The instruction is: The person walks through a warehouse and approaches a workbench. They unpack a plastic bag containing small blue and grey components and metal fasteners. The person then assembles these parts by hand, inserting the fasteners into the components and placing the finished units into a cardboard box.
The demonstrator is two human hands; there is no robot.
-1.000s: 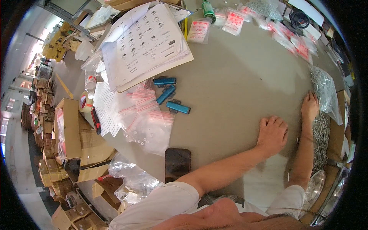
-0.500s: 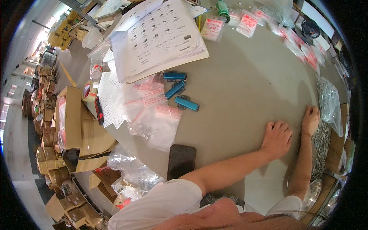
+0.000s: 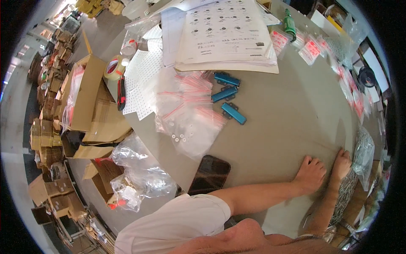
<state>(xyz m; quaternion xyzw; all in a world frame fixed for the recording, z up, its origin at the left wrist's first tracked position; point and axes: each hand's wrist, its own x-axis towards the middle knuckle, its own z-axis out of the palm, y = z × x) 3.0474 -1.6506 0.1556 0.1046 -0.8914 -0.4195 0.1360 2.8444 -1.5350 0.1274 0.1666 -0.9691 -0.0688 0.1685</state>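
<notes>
My left hand (image 3: 311, 174) rests on the right part of the grey table (image 3: 283, 118), its fingers curled under. Just beyond it, at the table's right edge, my right hand (image 3: 341, 166) is closed beside a heap of thin metal pins (image 3: 346, 192). Whatever either hand may hold is hidden beneath the fingers. A clear plastic bag of metal parts (image 3: 363, 154) lies right of my right hand. Left of my forearms is a dark phone (image 3: 209, 174). Three teal blocks with dark brackets (image 3: 234, 113) lie farther off, near the middle.
Clear zip bags (image 3: 198, 122) with small white rings lie left of the blocks. Behind are a stack of printed sheets (image 3: 228, 38), a green bottle (image 3: 289, 25) and red-printed packets (image 3: 310, 51). Tape (image 3: 114, 67), a cutter (image 3: 121, 93) and a cardboard box (image 3: 86, 93) are at left.
The view has turned, so the papers, blocks and bags appear farther right. Both hands stay near the table's right edge, and the right hand sits slightly closer to the left.
</notes>
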